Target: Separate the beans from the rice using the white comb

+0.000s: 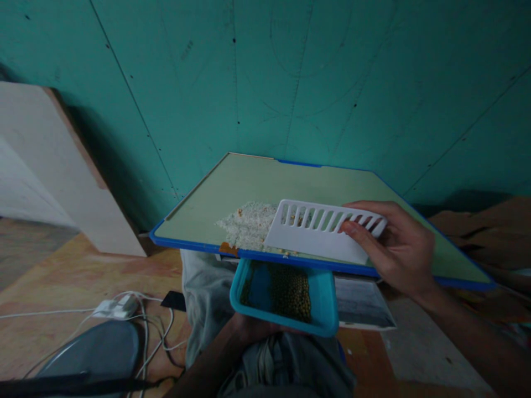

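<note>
My right hand (396, 249) grips a white slotted plastic scraper (319, 232) by its right end; the scraper stands on edge on a green board with a blue rim (199, 240). To the scraper's left lies a heap of white grains (249, 224) with a few yellowish bits. Below the board's front edge, a teal tray (321, 301) holding small dark yellow-green grains (290, 296) is held up from underneath by my left hand (249, 329). That hand's fingers are mostly hidden under the tray.
A teal wall (265, 72) stands behind the board. A white panel (50, 166) leans at the left. White cables and a charger (116, 307) lie on the wooden floor beside a dark round object (91, 351). Brown cardboard (489, 232) lies at the right.
</note>
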The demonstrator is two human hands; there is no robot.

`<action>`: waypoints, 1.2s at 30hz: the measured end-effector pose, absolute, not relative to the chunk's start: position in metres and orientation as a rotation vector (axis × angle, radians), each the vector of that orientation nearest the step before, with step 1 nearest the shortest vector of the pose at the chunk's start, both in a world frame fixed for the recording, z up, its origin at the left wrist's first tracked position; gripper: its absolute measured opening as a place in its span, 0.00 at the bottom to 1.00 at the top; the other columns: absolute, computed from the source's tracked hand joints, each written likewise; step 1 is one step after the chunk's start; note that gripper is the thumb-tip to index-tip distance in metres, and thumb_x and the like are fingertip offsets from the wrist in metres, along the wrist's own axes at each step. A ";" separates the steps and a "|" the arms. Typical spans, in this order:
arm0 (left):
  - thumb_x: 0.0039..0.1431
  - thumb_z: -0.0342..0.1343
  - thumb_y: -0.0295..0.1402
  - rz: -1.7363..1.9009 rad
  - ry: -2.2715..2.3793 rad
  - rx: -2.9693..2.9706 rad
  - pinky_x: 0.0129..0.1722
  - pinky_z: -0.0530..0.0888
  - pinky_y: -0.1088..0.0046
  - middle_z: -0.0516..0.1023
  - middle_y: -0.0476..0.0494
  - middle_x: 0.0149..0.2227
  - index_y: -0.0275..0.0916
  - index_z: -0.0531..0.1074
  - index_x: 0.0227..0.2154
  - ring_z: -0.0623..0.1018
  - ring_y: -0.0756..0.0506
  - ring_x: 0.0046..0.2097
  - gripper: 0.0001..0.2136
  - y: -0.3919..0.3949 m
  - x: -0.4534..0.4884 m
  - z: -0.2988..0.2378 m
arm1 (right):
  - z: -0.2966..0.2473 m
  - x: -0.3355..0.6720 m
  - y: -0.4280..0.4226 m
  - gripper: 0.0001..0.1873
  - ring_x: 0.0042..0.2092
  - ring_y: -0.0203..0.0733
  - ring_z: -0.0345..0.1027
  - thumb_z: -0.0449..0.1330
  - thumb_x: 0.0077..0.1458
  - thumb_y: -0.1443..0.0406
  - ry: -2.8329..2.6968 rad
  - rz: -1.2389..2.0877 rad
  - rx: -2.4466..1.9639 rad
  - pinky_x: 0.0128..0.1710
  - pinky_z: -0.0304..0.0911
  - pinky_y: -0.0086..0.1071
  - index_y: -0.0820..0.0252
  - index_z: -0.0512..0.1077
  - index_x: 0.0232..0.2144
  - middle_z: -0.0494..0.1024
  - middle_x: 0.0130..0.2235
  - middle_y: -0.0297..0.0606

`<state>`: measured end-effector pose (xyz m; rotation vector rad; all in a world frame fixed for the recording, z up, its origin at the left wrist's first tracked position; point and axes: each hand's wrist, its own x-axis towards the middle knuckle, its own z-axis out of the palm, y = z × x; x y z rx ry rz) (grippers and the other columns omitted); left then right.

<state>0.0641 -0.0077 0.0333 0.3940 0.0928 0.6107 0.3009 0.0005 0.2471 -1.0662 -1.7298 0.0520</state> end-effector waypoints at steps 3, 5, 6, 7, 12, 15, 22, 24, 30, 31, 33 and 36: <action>0.67 0.43 0.52 0.647 0.082 0.328 0.62 0.62 0.45 0.73 0.35 0.62 0.39 0.67 0.63 0.65 0.33 0.65 0.30 -0.009 0.064 0.033 | 0.247 0.301 0.000 0.14 0.34 0.39 0.74 0.69 0.57 0.64 -1.740 0.061 -1.071 0.28 0.66 0.31 0.49 0.78 0.46 0.81 0.41 0.32; 0.67 0.44 0.51 0.651 0.081 0.316 0.62 0.62 0.47 0.75 0.35 0.61 0.39 0.67 0.63 0.67 0.33 0.64 0.29 -0.009 0.065 0.033 | 0.248 0.300 -0.001 0.14 0.34 0.39 0.74 0.69 0.57 0.64 -1.740 0.054 -1.064 0.28 0.66 0.31 0.49 0.78 0.47 0.81 0.41 0.32; 0.67 0.44 0.51 0.651 0.081 0.312 0.63 0.62 0.47 0.75 0.36 0.61 0.38 0.68 0.62 0.67 0.34 0.63 0.29 -0.009 0.065 0.034 | 0.248 0.300 -0.002 0.14 0.34 0.39 0.74 0.69 0.57 0.64 -1.741 0.048 -1.060 0.28 0.67 0.32 0.49 0.78 0.46 0.81 0.41 0.32; 0.67 0.44 0.51 0.649 0.080 0.310 0.63 0.62 0.48 0.74 0.36 0.61 0.38 0.69 0.62 0.68 0.34 0.63 0.29 -0.009 0.065 0.034 | 0.248 0.300 -0.002 0.14 0.33 0.40 0.74 0.69 0.57 0.64 -1.742 0.040 -1.058 0.28 0.67 0.32 0.49 0.78 0.46 0.81 0.41 0.32; 0.64 0.47 0.54 0.627 0.078 0.337 0.60 0.64 0.45 0.74 0.36 0.61 0.40 0.72 0.58 0.70 0.32 0.61 0.29 -0.010 0.064 0.040 | 0.249 0.300 -0.002 0.13 0.33 0.41 0.75 0.70 0.57 0.63 -1.740 0.008 -1.065 0.26 0.68 0.32 0.49 0.78 0.45 0.81 0.40 0.33; 0.66 0.44 0.54 0.630 0.073 0.320 0.60 0.66 0.45 0.73 0.34 0.62 0.38 0.70 0.61 0.69 0.31 0.62 0.31 -0.010 0.064 0.039 | 0.249 0.301 -0.002 0.13 0.33 0.41 0.75 0.69 0.57 0.62 -1.753 -0.004 -1.061 0.27 0.69 0.31 0.49 0.78 0.45 0.81 0.40 0.34; 0.67 0.43 0.52 0.652 0.088 0.274 0.63 0.62 0.45 0.74 0.34 0.61 0.38 0.69 0.61 0.67 0.32 0.64 0.30 -0.009 0.065 0.026 | 0.248 0.298 -0.002 0.13 0.34 0.39 0.75 0.70 0.56 0.64 -1.757 -0.010 -1.015 0.29 0.70 0.30 0.50 0.78 0.45 0.81 0.41 0.34; 0.66 0.45 0.51 0.645 0.085 0.282 0.64 0.62 0.47 0.74 0.34 0.61 0.37 0.69 0.61 0.68 0.33 0.64 0.29 -0.009 0.064 0.025 | 0.248 0.298 -0.003 0.13 0.35 0.39 0.75 0.69 0.57 0.64 -1.754 -0.003 -1.017 0.29 0.70 0.30 0.51 0.78 0.45 0.81 0.41 0.34; 0.65 0.47 0.53 0.649 0.115 0.298 0.62 0.64 0.48 0.75 0.33 0.59 0.37 0.71 0.60 0.70 0.32 0.61 0.30 -0.009 0.064 0.032 | 0.248 0.300 -0.006 0.13 0.34 0.41 0.75 0.70 0.56 0.63 -1.774 0.014 -1.035 0.26 0.69 0.31 0.50 0.78 0.45 0.81 0.41 0.35; 0.65 0.46 0.53 0.647 0.124 0.301 0.62 0.63 0.48 0.76 0.33 0.59 0.37 0.71 0.60 0.70 0.32 0.61 0.30 -0.009 0.064 0.033 | 0.249 0.300 -0.006 0.13 0.34 0.42 0.75 0.70 0.56 0.63 -1.762 0.011 -1.034 0.26 0.69 0.32 0.49 0.78 0.45 0.81 0.40 0.34; 0.66 0.44 0.53 0.644 0.122 0.303 0.62 0.62 0.48 0.77 0.33 0.58 0.37 0.69 0.61 0.69 0.33 0.62 0.31 -0.009 0.064 0.034 | 0.250 0.299 -0.005 0.13 0.33 0.42 0.75 0.70 0.56 0.62 -1.716 -0.009 -1.034 0.27 0.70 0.34 0.47 0.78 0.45 0.81 0.40 0.34; 0.66 0.43 0.53 0.640 0.108 0.301 0.62 0.62 0.48 0.77 0.34 0.58 0.37 0.69 0.61 0.70 0.34 0.61 0.31 -0.009 0.062 0.033 | 0.250 0.298 -0.004 0.13 0.34 0.44 0.75 0.70 0.56 0.61 -1.650 -0.053 -1.035 0.29 0.70 0.36 0.47 0.78 0.45 0.81 0.41 0.33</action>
